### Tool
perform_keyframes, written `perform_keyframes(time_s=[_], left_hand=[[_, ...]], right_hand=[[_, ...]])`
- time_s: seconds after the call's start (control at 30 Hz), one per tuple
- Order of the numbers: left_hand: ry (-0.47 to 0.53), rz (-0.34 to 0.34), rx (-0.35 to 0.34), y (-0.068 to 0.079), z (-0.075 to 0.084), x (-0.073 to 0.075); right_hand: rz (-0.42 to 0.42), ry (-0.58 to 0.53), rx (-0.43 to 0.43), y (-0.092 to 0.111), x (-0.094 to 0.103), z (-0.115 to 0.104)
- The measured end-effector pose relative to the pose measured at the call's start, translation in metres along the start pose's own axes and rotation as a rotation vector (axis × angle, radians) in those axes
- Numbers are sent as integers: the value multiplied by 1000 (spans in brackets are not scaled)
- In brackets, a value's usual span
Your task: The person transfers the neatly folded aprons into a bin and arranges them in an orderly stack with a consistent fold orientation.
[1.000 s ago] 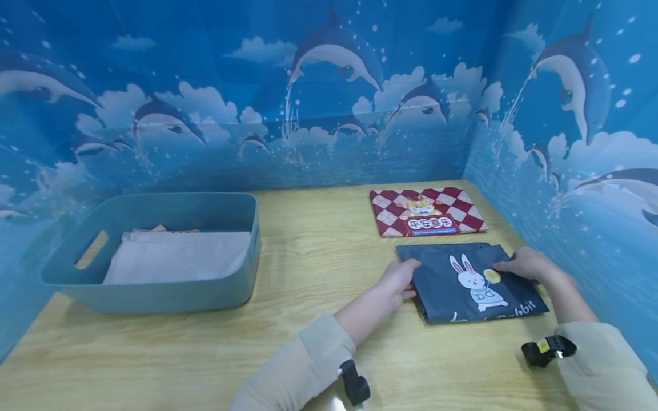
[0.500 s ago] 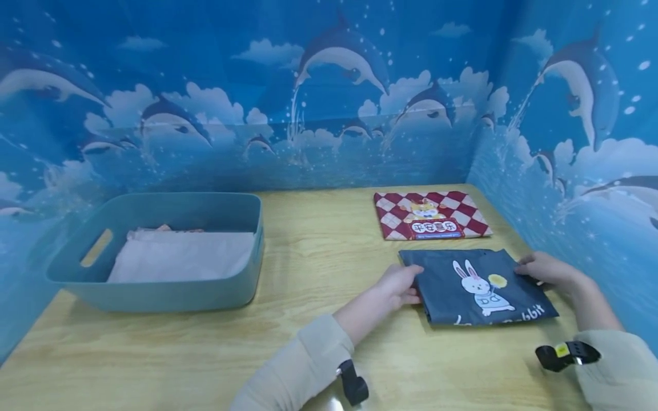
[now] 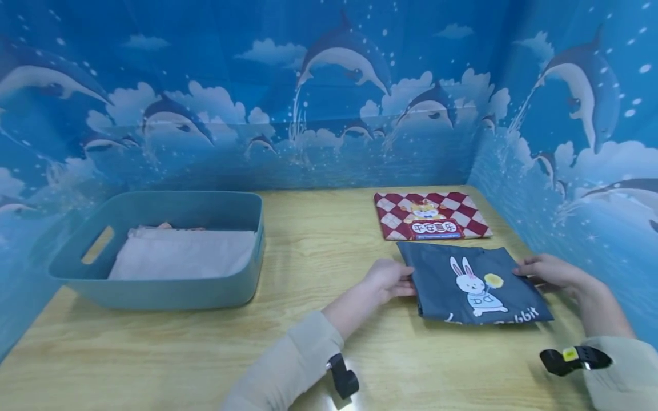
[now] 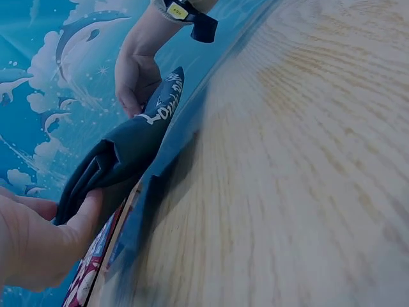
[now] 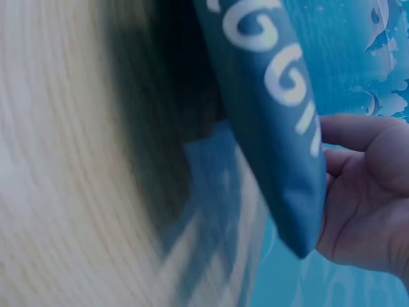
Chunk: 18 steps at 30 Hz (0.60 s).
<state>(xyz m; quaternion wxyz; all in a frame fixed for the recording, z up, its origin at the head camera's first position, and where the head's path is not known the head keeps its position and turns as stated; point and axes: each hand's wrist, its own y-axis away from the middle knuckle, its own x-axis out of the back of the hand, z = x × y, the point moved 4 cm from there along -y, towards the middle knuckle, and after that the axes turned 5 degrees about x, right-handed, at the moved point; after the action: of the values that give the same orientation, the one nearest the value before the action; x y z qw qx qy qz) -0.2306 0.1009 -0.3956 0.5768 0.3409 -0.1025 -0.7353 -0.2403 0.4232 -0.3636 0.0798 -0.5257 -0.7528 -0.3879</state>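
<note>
A folded dark blue-grey cloth [image 3: 437, 288] with a white rabbit print and white lettering is held between both hands, raised a little off the table. My left hand [image 3: 388, 279] pinches its left edge; in the left wrist view the fingers and thumb [image 4: 86, 214] grip the stacked folds. At the opposite edge my right hand [image 3: 552, 273] holds on, its thumb on top and its other fingers partly hidden under the cloth. The right wrist view shows the cloth's lettered front corner [image 5: 287, 160] above the table, beside the right palm [image 5: 361, 204].
Behind the cloth lies a flat folded red-and-white checked piece [image 3: 432, 216] with a cartoon print. A blue-green plastic bin [image 3: 169, 294] with folded whitish fabric [image 3: 185, 254] inside stands at the left. Dolphin-printed walls border the wooden table [image 3: 308, 240] at the back and right.
Both hands have lifted the folded cloth slightly off the table. The right hand has moved from the upper right of the print out to the right edge.
</note>
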Motion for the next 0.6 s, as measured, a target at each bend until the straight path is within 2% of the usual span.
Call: perform_keyframes(time_s=[0.2,0.37,0.6], left_hand=[[-9,-63,-4,0,12,12],[-18,-85,-2,3,21,24],[-57,-66,-10,5,33,44]], right_hand=[[-10,-181,72,-1,-5,-8],[-43,-250,137,-2,-12,-19],[-31,-294,147,-5,-17,-35]])
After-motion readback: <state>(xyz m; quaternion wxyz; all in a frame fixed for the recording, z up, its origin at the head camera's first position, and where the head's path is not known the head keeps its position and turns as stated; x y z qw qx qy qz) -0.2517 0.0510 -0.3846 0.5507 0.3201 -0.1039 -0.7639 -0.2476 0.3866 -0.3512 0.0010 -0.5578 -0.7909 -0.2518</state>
